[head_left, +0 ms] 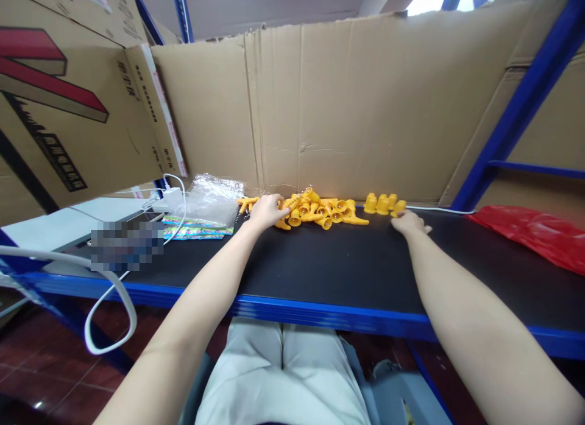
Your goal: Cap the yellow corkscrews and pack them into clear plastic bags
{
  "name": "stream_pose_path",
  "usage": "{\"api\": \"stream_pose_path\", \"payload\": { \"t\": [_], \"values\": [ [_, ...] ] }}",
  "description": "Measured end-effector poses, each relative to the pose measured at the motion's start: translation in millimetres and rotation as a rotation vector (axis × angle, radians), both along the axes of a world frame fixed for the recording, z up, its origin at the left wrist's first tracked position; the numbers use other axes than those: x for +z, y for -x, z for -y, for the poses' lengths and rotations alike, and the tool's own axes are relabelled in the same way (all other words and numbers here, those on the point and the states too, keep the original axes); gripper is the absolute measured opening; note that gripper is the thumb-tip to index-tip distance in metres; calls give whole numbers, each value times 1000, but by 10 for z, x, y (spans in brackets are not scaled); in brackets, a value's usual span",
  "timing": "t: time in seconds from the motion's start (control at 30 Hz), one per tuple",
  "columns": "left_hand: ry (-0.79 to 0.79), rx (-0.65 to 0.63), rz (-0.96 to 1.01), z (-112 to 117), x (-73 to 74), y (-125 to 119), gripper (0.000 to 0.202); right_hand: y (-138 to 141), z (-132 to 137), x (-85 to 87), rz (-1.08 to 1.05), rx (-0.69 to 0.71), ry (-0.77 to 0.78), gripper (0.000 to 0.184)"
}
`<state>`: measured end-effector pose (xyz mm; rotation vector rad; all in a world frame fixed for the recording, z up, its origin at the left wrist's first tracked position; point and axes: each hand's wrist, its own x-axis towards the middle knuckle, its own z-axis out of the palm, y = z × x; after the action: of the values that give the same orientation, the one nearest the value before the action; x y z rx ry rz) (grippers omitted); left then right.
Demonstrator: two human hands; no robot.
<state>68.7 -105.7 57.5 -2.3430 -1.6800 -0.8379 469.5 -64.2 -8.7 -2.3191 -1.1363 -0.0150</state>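
Note:
A heap of yellow plastic pieces (322,210), some cup-shaped and some branched, lies at the back of the black shelf. At its left end, my left hand (265,212) reaches in with curled fingers; what they grip is hidden. Right of the heap, several yellow cup-shaped pieces (379,203) stand grouped against the cardboard. My right hand (412,223) has its fingers closed at the nearest of them, a yellow cup-shaped piece (399,206) at the right end of that group.
The black shelf (320,263) has a blue metal front edge. A cardboard wall (365,108) closes the back. On the left lie clear plastic bags (212,196), a white cable (114,291) and a white device (68,221). A red plastic bag (534,233) lies at right.

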Motion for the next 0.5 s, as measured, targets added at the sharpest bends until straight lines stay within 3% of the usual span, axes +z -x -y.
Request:
{"api": "stream_pose_path", "payload": {
  "t": [0.13, 0.23, 0.37, 0.5],
  "values": [
    [10, -41, 6, -4, 5, -3, 22, 26, 17, 4, 38, 46, 60, 43],
    [-29, -69, 123, -45, -7, 11, 19, 57, 47, 22, 40, 77, 104, 48],
    [-50, -45, 374, -108, -18, 40, 18, 100, 91, 55, 33, 118, 182, 53],
    [151, -100, 791, -109, 31, 69, 29, 122, 114, 70, 33, 151, 223, 54]
  ]
}}
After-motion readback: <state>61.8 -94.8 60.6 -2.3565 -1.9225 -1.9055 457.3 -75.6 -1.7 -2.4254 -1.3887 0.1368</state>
